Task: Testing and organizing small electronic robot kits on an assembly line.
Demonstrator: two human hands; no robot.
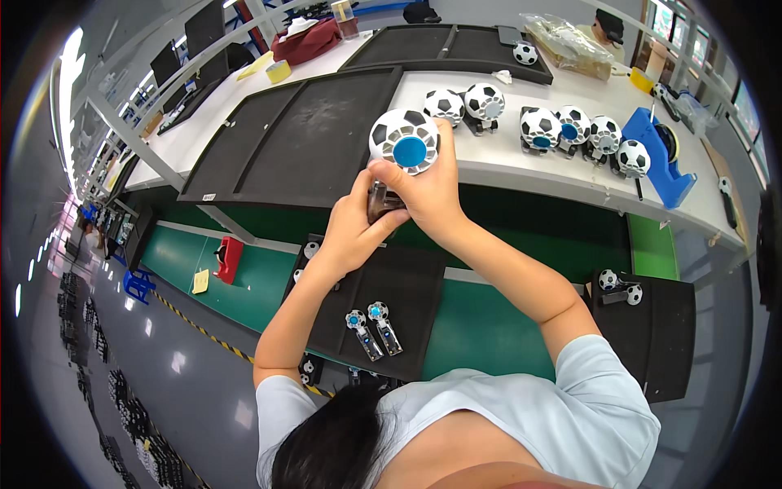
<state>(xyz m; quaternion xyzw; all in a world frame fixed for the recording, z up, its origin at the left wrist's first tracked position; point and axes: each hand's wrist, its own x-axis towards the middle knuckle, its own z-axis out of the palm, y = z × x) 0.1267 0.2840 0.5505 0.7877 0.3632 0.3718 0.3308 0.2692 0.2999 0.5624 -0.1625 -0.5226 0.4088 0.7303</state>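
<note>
Both hands hold up a device with a black-and-white football-shaped head [405, 138] and a blue disc on its face. My left hand [354, 224] closes round the dark, glossy lower part beneath the ball. My right hand [432, 183] wraps the right side, its thumb lying across just below the blue disc. The palms hide most of the lower part. Close behind, a similar football-headed device [444, 106] and another with a grey disc [485, 102] stand on the white shelf [505, 163].
Several more football-headed devices [572, 125] stand to the right, beside a blue tape dispenser [660, 155]. Black trays [314, 122] cover the shelf's left and back. Below, two devices [375, 330] lie on a black tray over the green bench [489, 326]. A red tape dispenser [230, 259] sits left.
</note>
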